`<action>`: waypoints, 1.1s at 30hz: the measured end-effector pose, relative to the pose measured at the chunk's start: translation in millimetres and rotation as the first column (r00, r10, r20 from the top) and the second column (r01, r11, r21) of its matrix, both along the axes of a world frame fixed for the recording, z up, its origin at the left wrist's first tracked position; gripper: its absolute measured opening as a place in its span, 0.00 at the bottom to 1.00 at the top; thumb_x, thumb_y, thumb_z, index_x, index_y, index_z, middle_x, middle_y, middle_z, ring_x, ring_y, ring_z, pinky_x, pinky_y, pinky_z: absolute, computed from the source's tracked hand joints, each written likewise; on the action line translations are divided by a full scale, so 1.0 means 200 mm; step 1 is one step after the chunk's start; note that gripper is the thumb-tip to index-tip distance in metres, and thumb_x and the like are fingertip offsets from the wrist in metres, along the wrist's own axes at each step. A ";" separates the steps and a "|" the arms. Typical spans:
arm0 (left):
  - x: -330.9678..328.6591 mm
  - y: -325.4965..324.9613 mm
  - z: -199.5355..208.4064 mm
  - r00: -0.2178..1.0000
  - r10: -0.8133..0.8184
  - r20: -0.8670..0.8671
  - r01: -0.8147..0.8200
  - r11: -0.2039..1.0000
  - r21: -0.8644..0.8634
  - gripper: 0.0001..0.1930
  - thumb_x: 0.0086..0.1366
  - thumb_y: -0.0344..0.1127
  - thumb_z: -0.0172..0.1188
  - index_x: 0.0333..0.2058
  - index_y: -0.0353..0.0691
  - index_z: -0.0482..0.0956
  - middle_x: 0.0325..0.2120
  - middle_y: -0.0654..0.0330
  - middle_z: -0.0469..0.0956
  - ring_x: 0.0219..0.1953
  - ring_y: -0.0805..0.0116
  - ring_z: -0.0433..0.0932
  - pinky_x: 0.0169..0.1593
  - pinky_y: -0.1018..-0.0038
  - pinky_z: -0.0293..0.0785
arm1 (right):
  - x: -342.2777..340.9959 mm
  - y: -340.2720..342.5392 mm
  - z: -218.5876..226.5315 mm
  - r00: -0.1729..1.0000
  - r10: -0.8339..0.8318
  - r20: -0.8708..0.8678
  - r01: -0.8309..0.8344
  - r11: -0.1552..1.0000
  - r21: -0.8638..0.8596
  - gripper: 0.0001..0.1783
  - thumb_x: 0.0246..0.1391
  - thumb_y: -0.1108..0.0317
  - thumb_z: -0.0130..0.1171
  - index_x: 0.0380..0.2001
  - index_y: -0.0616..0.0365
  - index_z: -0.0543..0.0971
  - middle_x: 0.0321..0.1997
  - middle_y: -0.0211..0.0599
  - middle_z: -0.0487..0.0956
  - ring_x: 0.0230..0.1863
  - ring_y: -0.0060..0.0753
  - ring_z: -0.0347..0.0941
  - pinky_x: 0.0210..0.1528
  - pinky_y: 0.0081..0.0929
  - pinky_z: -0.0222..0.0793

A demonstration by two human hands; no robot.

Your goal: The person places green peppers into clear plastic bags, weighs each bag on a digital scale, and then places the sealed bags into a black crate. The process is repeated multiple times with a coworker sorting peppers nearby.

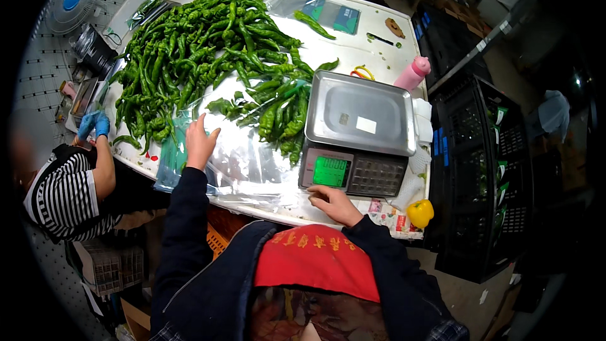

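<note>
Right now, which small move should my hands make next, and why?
Perhaps close the left hand on the clear plastic: that hand looks open over it, green peppers lie at the plastic's far end, and the scale pan holds none.

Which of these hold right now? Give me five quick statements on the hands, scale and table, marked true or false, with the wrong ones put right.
1. The green peppers are heaped on the scale's pan. False: they lie on the table; the pan carries none.
2. The right hand is at the front of the scale. True.
3. The left hand grips the pink bottle. False: its fingers are spread by the clear plastic; the bottle stands beyond the scale, to the right.
4. The co-worker at left wears blue gloves. True.
5. The yellow pepper is left of the scale. False: it sits near the table's near right corner.
</note>
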State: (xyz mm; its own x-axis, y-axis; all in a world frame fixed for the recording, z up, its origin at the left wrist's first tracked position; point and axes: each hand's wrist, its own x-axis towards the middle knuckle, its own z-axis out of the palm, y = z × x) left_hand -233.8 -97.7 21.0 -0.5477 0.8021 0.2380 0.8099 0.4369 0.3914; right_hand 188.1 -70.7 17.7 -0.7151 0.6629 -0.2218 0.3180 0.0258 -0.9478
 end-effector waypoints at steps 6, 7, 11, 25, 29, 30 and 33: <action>-0.04 0.09 0.13 0.963 0.079 -0.259 -0.027 0.980 0.197 0.44 0.50 0.39 0.71 0.64 0.45 0.58 0.61 0.46 0.58 0.61 0.46 0.59 0.62 0.55 0.55 | -0.26 0.00 -0.10 0.986 -0.164 0.017 0.162 0.941 -0.298 0.25 0.60 0.61 0.56 0.54 0.69 0.71 0.45 0.46 0.80 0.44 0.30 0.77 0.47 0.24 0.71; -0.06 0.11 0.15 0.960 0.055 -0.275 -0.008 0.985 0.170 0.45 0.50 0.40 0.71 0.65 0.45 0.56 0.61 0.46 0.58 0.62 0.46 0.59 0.63 0.55 0.54 | -0.31 -0.01 -0.10 0.980 -0.199 0.016 0.193 0.922 -0.335 0.26 0.60 0.60 0.56 0.55 0.70 0.70 0.46 0.47 0.79 0.46 0.31 0.77 0.47 0.25 0.71; -0.20 0.20 0.14 0.998 -0.055 -0.013 0.055 0.998 0.006 0.39 0.51 0.44 0.70 0.60 0.38 0.66 0.54 0.48 0.68 0.57 0.49 0.65 0.61 0.57 0.57 | -0.51 -0.03 -0.23 0.963 -0.265 0.041 0.268 0.939 -0.218 0.33 0.59 0.58 0.58 0.59 0.72 0.65 0.52 0.56 0.76 0.52 0.41 0.75 0.52 0.28 0.69; 0.20 0.33 0.03 0.808 -0.511 0.292 0.580 0.776 -0.248 0.22 0.59 0.50 0.63 0.22 0.32 0.78 0.20 0.48 0.79 0.25 0.53 0.80 0.29 0.60 0.74 | -0.59 -0.10 -0.21 0.945 -0.324 0.051 0.297 0.782 -0.548 0.22 0.62 0.60 0.53 0.53 0.64 0.72 0.40 0.38 0.79 0.31 0.23 0.75 0.31 0.21 0.72; 0.21 0.36 0.32 0.315 -0.235 0.919 0.427 0.900 0.084 0.18 0.65 0.40 0.57 0.17 0.38 0.70 0.11 0.64 0.67 0.14 0.72 0.69 0.21 0.76 0.66 | -0.56 -0.09 -0.26 0.901 -0.433 0.033 0.383 0.757 -0.530 0.20 0.63 0.59 0.52 0.49 0.66 0.73 0.37 0.40 0.79 0.30 0.23 0.74 0.31 0.20 0.72; 0.18 0.36 0.36 0.228 -0.296 0.928 0.424 0.888 0.180 0.18 0.65 0.39 0.57 0.17 0.38 0.71 0.11 0.65 0.66 0.14 0.73 0.68 0.23 0.76 0.66 | -0.57 -0.10 -0.22 0.889 -0.456 0.038 0.403 0.742 -0.536 0.20 0.62 0.59 0.53 0.48 0.65 0.73 0.36 0.39 0.79 0.30 0.23 0.74 0.31 0.21 0.72; 0.21 0.33 0.56 0.021 -0.439 0.898 0.432 0.814 0.388 0.18 0.66 0.38 0.56 0.17 0.40 0.69 0.10 0.67 0.64 0.15 0.74 0.67 0.27 0.77 0.67 | -0.60 -0.08 -0.13 0.910 -0.415 -0.009 0.295 0.662 -0.689 0.27 0.64 0.50 0.49 0.53 0.64 0.69 0.45 0.44 0.78 0.39 0.30 0.76 0.40 0.27 0.73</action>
State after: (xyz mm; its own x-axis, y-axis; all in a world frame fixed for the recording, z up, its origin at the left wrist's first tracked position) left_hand -192.2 -32.4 132.8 0.1203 0.9840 -0.1317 -0.1471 0.1489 0.9779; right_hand 68.1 -87.3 -9.2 -0.5199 0.5971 -0.6109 0.0196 -0.7066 -0.7073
